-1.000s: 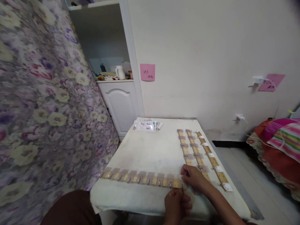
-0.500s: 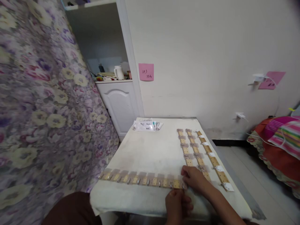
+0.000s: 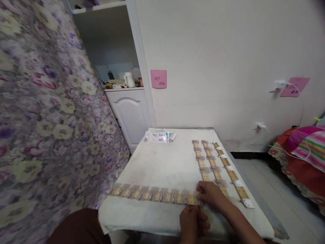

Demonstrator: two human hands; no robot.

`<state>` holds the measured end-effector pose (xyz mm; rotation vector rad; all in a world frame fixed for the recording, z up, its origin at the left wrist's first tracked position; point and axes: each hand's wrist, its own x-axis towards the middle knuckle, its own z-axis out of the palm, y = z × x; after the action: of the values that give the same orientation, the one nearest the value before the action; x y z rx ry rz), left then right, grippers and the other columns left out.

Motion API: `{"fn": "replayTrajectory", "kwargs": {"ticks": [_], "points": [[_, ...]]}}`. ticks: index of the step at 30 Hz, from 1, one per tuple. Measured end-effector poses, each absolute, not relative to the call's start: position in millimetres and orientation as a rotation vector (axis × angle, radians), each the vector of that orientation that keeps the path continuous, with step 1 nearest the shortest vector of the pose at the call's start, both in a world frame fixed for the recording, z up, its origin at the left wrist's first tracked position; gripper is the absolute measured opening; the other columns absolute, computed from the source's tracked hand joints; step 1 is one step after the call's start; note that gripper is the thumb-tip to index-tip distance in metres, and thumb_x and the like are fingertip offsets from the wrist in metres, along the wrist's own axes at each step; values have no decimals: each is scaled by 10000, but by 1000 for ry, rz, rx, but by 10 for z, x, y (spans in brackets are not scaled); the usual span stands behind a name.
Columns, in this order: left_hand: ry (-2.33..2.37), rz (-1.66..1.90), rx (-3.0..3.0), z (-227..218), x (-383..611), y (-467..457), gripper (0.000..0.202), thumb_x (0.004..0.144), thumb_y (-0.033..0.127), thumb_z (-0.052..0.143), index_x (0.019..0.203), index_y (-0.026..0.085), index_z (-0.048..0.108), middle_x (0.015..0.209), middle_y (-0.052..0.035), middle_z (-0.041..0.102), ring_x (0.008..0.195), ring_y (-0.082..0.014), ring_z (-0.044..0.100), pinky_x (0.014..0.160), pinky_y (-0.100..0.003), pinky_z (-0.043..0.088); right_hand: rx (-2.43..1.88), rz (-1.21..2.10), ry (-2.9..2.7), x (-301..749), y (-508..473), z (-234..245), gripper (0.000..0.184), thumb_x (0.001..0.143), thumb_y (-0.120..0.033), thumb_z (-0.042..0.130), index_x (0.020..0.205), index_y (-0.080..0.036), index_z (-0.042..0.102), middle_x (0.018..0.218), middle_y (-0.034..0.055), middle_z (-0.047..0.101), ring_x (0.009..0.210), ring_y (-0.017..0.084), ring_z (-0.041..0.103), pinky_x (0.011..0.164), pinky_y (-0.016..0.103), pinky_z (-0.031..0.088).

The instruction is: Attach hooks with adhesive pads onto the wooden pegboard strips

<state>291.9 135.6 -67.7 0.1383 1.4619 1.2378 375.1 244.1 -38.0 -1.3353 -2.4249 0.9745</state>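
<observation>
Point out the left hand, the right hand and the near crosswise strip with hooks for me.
Left hand [image 3: 190, 220]: head view, middle of the hand.
Right hand [image 3: 210, 192]: head view, back of the hand.
Strip with hooks [image 3: 157, 196]: head view, yellowish stretch near its middle.

One head cam, aimed forward and down across the table [image 3: 154, 161]
It's worn on the person's head, so you get a first-person angle from the near side, with the wall [image 3: 208, 67] straight ahead filling most of the upper half. Pretty wide too: floral curtain [image 3: 50, 101] down the left edge, red bedding [image 3: 299, 162] at the right. The left hand [image 3: 191, 222] and right hand [image 3: 209, 195] sit low in frame, right of centre, nearer the lens than the table's far edge. This single view covers everything.
</observation>
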Motion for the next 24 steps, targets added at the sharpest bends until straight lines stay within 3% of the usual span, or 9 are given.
{"fn": "replayTrajectory", "kwargs": {"ticks": [24], "points": [[1418,1214,168,-627,2916,1330,117,756,305,459,717,195,464,481,6,603,334,-123,531,344,-212,306,-1398,1005,-2491,3721,2509,-458,269,557,-106,630,804,-203,591,726,-34,629,656,113,530,551,198,284]]}}
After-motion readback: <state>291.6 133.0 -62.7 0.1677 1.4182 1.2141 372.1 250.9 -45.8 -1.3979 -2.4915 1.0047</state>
